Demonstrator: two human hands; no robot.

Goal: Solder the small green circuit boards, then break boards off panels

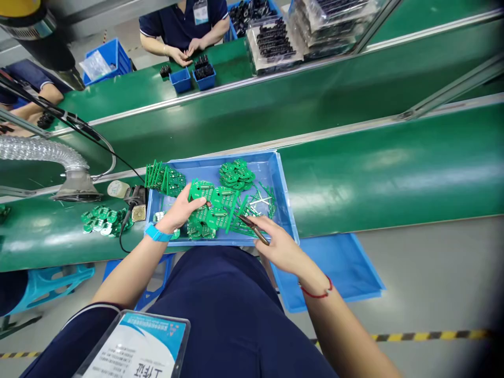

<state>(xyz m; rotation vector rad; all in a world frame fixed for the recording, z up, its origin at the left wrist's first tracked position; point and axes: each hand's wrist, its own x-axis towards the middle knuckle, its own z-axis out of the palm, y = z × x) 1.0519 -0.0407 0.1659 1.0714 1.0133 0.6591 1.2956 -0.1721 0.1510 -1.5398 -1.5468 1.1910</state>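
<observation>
My left hand [185, 207], with a blue band at the wrist, grips a green circuit board panel [222, 198] by its left side, thumb on top. In my right hand [277, 244] is a pair of cutting pliers [254, 229], its tips near the panel's lower right edge. Both hands are over a shallow blue tray [289, 210]. Inside it, a pile of round green boards [237, 174] sits at the back and stacked board panels [165, 178] lean at the back left. Thin green board strips [262, 202] lie scattered on the right.
Left of the tray are loose boards [104, 220], a small jar [118, 189] and a fume duct [76, 184]. A second blue tray [334, 268] is below the bench edge. Across the bench, a co-worker [185, 31] handles small black parts near blue bins [180, 80].
</observation>
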